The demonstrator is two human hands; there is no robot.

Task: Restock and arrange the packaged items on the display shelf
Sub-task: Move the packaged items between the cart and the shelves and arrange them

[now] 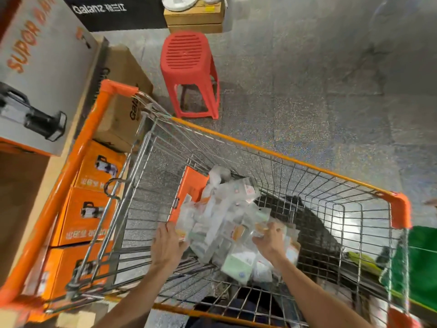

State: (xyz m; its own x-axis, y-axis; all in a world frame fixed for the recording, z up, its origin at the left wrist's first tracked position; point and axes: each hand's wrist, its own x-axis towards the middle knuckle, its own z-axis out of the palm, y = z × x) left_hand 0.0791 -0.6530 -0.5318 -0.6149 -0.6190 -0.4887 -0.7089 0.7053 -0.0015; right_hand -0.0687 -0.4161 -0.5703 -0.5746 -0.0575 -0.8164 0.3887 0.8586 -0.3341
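Left grip (169,242) and right grip (269,240) are both reached down into a silver wire shopping trolley with an orange plastic rim (272,152), one at each side of a loose heap of clear plastic packets (222,214). The right grip is closed, its fingers curled round the edge of one clear packet at the near right of the heap. The left grip is laid against the near left edge of the heap with its fingers bent. Motion blur prevents it from being told whether a packet is actually held there.

The heap is piled on the trolley's wire floor, towards the near side and roughly midway between the side walls. A pale green packet (238,263) is seen at its near edge, between the two forearms. An orange plastic flap (191,185) is stood upright just to the far left of the heap, inside the basket.

Outside the trolley, orange printed cartons (87,216) are stacked at the left, with a brown cardboard box (125,91) beyond them. A grey carton lettered SUPOR (42,62) is set at the far left. A red plastic stool (189,67) is stood on the speckled grey floor (307,79) beyond the trolley. A green object (423,268) is glimpsed at the right edge.
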